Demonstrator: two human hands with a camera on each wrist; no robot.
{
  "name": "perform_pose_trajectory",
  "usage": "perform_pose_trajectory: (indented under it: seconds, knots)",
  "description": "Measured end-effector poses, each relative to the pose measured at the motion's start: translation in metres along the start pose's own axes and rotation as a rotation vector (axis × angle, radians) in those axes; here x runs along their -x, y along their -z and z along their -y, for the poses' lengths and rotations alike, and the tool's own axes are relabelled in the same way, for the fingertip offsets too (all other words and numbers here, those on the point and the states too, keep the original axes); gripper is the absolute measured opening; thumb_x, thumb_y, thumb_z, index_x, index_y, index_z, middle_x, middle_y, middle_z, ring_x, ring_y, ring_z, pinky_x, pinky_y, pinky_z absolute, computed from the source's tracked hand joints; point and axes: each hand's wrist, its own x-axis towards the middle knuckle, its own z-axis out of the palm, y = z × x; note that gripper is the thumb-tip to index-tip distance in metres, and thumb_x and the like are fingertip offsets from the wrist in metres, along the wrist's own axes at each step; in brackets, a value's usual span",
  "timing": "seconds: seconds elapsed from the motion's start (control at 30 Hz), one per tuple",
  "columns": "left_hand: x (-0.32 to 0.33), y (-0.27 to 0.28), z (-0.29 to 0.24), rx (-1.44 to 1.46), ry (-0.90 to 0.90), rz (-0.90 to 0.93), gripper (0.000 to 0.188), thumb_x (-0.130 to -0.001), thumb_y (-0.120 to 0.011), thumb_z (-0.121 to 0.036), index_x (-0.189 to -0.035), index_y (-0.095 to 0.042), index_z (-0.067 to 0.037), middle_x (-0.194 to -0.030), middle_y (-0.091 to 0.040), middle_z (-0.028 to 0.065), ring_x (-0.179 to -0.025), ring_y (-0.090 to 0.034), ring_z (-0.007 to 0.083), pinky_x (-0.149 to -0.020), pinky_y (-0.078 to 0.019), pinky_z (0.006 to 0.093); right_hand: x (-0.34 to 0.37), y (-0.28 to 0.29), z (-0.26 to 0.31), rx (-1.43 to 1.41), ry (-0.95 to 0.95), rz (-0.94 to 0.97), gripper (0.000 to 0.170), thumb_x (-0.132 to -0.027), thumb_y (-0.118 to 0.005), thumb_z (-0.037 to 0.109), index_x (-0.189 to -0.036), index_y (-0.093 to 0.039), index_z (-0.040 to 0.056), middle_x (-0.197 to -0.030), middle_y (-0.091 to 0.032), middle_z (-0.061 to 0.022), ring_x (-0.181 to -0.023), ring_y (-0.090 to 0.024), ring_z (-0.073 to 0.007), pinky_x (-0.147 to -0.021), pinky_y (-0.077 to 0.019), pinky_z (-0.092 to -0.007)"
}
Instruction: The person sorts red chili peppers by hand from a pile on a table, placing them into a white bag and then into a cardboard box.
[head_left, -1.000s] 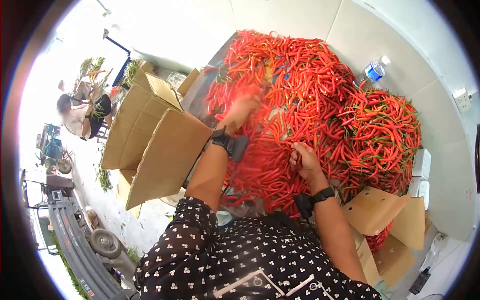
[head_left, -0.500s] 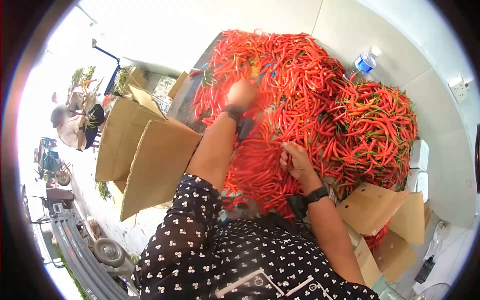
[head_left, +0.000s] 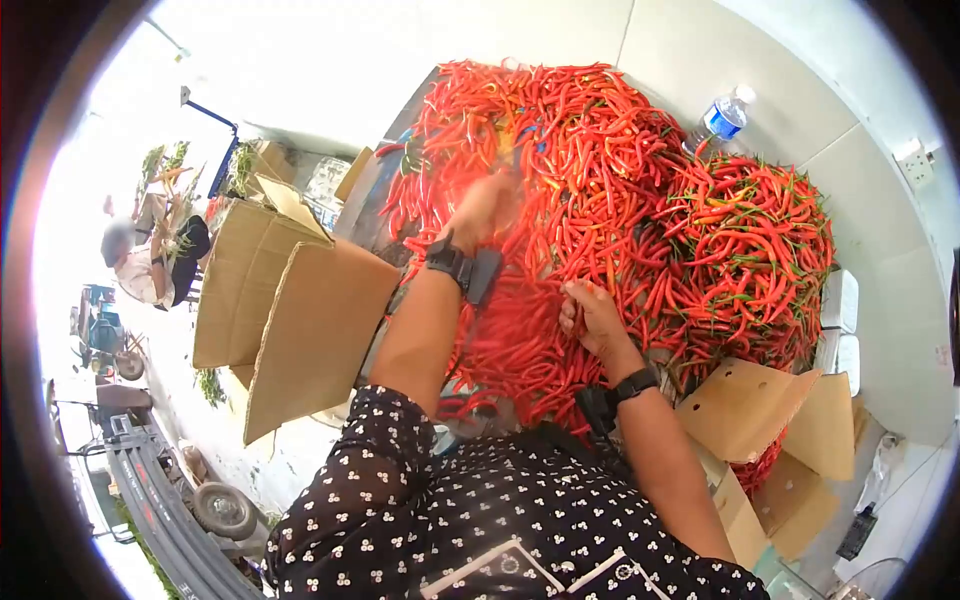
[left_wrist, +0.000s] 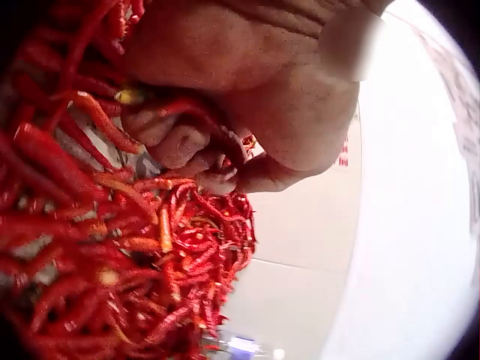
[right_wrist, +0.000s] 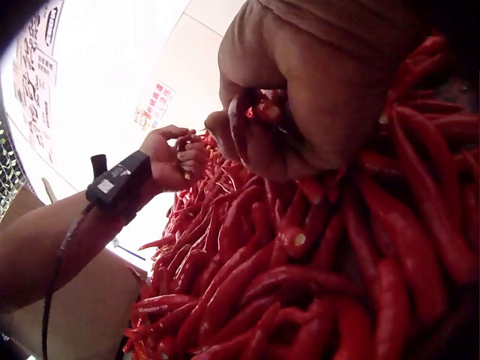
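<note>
On grey surface (head_left: 364, 212), chilli heap (head_left: 590, 170) is spread. One chilli (left_wrist: 196, 109) is gripped by L hand (head_left: 485, 205); chilli ends (right_wrist: 267, 111) are enclosed by R hand (head_left: 600, 320), no. unclear. Step (judged): hand-picking; next, prob. firm R grip reqd. while L pc. is transferred.

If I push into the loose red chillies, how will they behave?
The red chillies will probably slide over one another, since the skins nearest the right wrist camera look glossy. They may spill apart rather than shift as one mass, because they lie loose and crisscrossed. Single ones seem likelier to rock than roll far, being slim and often curved.
</note>
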Motion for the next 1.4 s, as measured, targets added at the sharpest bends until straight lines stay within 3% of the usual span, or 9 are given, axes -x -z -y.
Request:
perform_pose_trajectory:
  seconds: [0.17,0.23,0.37,0.53,0.6,0.8,0.93,1.2,1.4]
  knots:
    - [0.024,-0.049,0.016,-0.527,-0.165,0.138,0.013,-0.076,-0.048,-0.015,-0.079,-0.054,-0.004,-0.06,-0.051,0.0034,-0.047,-0.045,0.012,-0.042,-0.0339,0.0255,0.003,-0.003,-0.001,0.041,-0.005,-0.025,0.012,-0.083,-0.054,0.019,-0.084,-0.05,0.0087,-0.057,-0.048,-0.001,-0.049,-0.048,-0.014,-0.044,-0.0382,-0.0269]
    - [0.009,-0.053,0.045,-0.9,-0.509,0.473,0.018,-0.074,-0.049,-0.018,-0.082,-0.055,-0.003,-0.064,-0.056,0.0093,-0.053,-0.053,0.0199,-0.048,-0.0406,0.0311,0.001,-0.003,-0.006,0.062,0.013,-0.034,0.011,-0.083,-0.054,0.019,-0.085,-0.05,0.0084,-0.057,-0.048,-0.0009,-0.049,-0.048,-0.0138,-0.044,-0.038,-0.0266]
    - [0.008,-0.055,0.077,-1.491,-0.56,0.471,0.024,-0.072,-0.052,-0.018,-0.093,-0.059,-0.009,-0.082,-0.06,0.0168,-0.076,-0.057,0.0353,-0.068,-0.046,0.0431,0.009,-0.006,-0.006,0.222,0.044,-0.006,0.009,-0.083,-0.054,0.015,-0.087,-0.051,0.0075,-0.057,-0.047,-0.0005,-0.046,-0.046,-0.0121,-0.041,-0.0355,-0.0243]
    - [0.047,-0.02,0.052,-1.571,-0.43,0.164,0.02,-0.072,-0.054,-0.02,-0.089,-0.062,-0.014,-0.081,-0.062,0.013,-0.077,-0.059,0.031,-0.067,-0.047,0.0411,0.022,-0.004,0.02,0.407,-0.026,0.007,0.008,-0.083,-0.053,0.012,-0.089,-0.052,0.0062,-0.058,-0.044,0.0006,-0.045,-0.042,-0.0098,-0.041,-0.0319,-0.0224]
    - [0.068,-0.007,0.039,-1.647,-0.382,0.061,0.02,-0.072,-0.055,-0.02,-0.089,-0.064,-0.016,-0.08,-0.063,0.0126,-0.076,-0.06,0.031,-0.067,-0.0475,0.0409,0.026,-0.006,0.037,0.352,0.137,-0.273,0.006,-0.082,-0.054,0.011,-0.081,-0.053,0.0055,-0.056,-0.042,0.0014,-0.044,-0.039,-0.0083,-0.041,-0.03,-0.0227]
    - [0.084,0.029,0.04,-1.571,-0.418,-0.081,0.02,-0.073,-0.057,-0.024,-0.088,-0.063,-0.013,-0.077,-0.062,0.0134,-0.072,-0.06,0.03,-0.063,-0.0465,0.0383,-0.021,0.06,0.027,1.117,0.511,-0.583,0.015,-0.073,-0.06,0.016,-0.072,-0.056,0.0016,-0.058,-0.048,-0.0037,-0.049,-0.046,-0.0141,-0.048,-0.0385,-0.0319]
    - [0.089,0.028,0.043,-1.38,-0.41,-0.126,0.017,-0.074,-0.057,-0.02,-0.086,-0.063,-0.009,-0.075,-0.062,0.0136,-0.07,-0.06,0.0281,-0.063,-0.0466,0.0385,0.005,0.015,0.039,1.556,0.348,-0.666,0.03,-0.068,-0.065,0.025,-0.08,-0.06,-0.001,-0.065,-0.059,-0.0114,-0.062,-0.059,-0.0217,-0.057,-0.0436,-0.035]
    - [0.107,-0.022,0.046,-0.325,0.059,0.104,0.019,-0.081,-0.06,-0.017,-0.094,-0.058,-0.003,-0.063,-0.051,-0.0028,-0.047,-0.038,0.0028,-0.042,-0.0282,0.0186,0.019,-0.015,0.037,0.604,0.129,-0.162,0.012,-0.08,-0.058,0.013,-0.085,-0.057,0.0021,-0.055,-0.045,0.0015,-0.045,-0.04,-0.0076,-0.042,-0.0304,-0.0242]
    - [0.112,-0.036,0.05,-0.474,0.122,0.081,0.017,-0.082,-0.059,-0.016,-0.092,-0.057,-0.003,-0.06,-0.051,-0.0029,-0.046,-0.04,0.0034,-0.04,-0.0285,0.0186,0.012,-0.011,0.018,0.454,0.031,0.108,0.01,-0.082,-0.057,0.016,-0.077,-0.055,0.0068,-0.055,-0.041,0.0072,-0.041,-0.033,-0.0022,-0.037,-0.0245,-0.0192]
